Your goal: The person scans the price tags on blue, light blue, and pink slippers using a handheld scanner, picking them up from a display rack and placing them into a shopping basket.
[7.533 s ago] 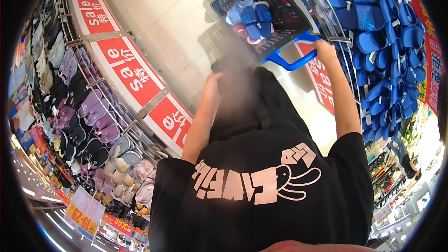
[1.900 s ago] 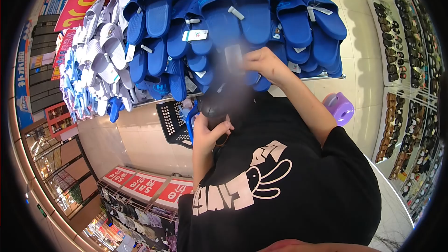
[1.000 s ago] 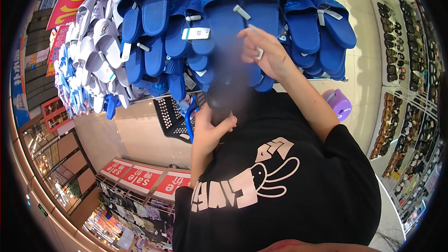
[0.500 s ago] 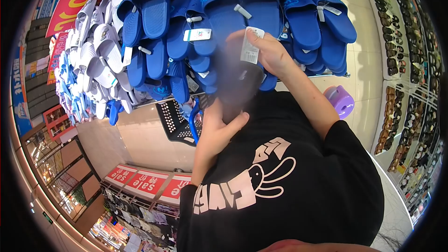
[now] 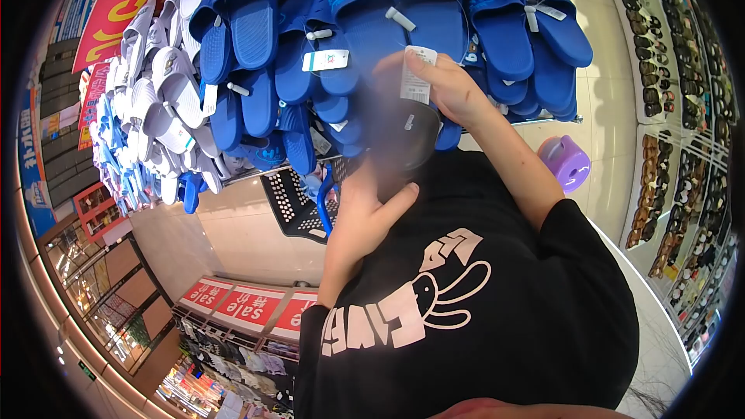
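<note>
Hanging to the left of the blue slippers [image 5: 376,19], the landmark here, are pale slippers [image 5: 174,89]. Below them, nearer the bottom of the view, run red sale signs [image 5: 248,308]. Just under the blue slippers' lower edge sits a black basket [image 5: 293,213] with a blue handle [image 5: 323,206]; something pale blue shows inside.

Right of it, the left hand [image 5: 361,209] is closed round the lower end of a dark slipper [image 5: 417,136], its thumb lying along the near side; a blur hides the other fingers. The dark slipper is in front of the blue slippers' lower part, lifted and outside the basket. The right hand [image 5: 454,89] pinches a white tag [image 5: 419,74] above it, printed face showing. So the slipper is in hand and its tag spread out, seemingly for reading; whether the tag is fastened to it, I cannot tell.

Right of the blue slippers, lower down, is a purple object [image 5: 572,167]; farther right are shelves of small dark goods [image 5: 648,74].
</note>
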Demonstrator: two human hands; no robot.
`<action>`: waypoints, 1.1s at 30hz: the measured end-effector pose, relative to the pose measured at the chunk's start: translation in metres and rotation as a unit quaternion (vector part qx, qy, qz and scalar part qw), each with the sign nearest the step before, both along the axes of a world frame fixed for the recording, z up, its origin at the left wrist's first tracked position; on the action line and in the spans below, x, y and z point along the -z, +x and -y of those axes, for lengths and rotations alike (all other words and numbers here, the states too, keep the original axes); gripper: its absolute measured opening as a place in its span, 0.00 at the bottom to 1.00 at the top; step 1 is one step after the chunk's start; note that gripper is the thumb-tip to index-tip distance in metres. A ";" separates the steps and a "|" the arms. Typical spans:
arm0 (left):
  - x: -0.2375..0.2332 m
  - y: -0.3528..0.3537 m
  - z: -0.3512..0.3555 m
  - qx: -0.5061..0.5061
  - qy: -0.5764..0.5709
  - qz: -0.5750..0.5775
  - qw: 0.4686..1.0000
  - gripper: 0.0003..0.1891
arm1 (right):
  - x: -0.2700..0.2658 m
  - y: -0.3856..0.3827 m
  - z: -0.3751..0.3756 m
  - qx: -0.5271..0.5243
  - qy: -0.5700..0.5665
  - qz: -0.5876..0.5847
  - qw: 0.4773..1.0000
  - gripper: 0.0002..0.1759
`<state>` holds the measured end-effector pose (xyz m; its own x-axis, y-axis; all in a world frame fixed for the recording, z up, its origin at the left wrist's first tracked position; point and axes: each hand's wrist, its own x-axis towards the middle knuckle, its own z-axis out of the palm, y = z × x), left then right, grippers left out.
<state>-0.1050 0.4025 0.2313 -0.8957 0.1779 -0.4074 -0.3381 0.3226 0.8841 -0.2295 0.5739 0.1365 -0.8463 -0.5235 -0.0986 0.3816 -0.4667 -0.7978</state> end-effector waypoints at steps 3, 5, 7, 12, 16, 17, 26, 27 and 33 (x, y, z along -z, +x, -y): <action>-0.001 0.004 0.001 -0.026 0.017 0.034 0.999 0.19 | -0.001 0.001 -0.002 -0.003 0.005 -0.010 1.000 0.26; -0.001 0.006 0.001 -0.042 0.023 0.026 0.999 0.19 | -0.004 0.006 -0.005 0.012 0.035 0.014 0.999 0.24; 0.000 0.010 0.004 -0.059 0.030 0.015 0.998 0.19 | -0.006 0.014 -0.016 0.005 0.074 0.032 0.997 0.23; 0.011 0.028 0.019 -0.172 0.152 0.038 0.973 0.16 | 0.032 0.026 -0.052 -0.060 0.314 -0.069 0.945 0.20; 0.018 0.044 0.024 -0.243 0.176 0.018 0.954 0.15 | 0.044 0.059 -0.058 -0.169 0.691 -0.246 0.659 0.19; 0.019 0.048 0.025 -0.251 0.177 0.013 0.952 0.15 | 0.041 0.067 -0.057 -0.235 0.726 -0.231 0.603 0.19; 0.029 0.081 0.015 -0.266 0.214 -0.002 0.940 0.17 | 0.009 0.098 -0.028 -0.360 0.639 -0.321 0.599 0.24; 0.030 0.086 0.014 -0.273 0.214 -0.003 0.938 0.17 | 0.009 0.099 -0.026 -0.370 0.640 -0.331 0.587 0.23; 0.042 0.105 0.011 -0.265 0.197 -0.006 0.944 0.17 | -0.013 0.111 -0.011 -0.335 0.509 -0.339 0.717 0.21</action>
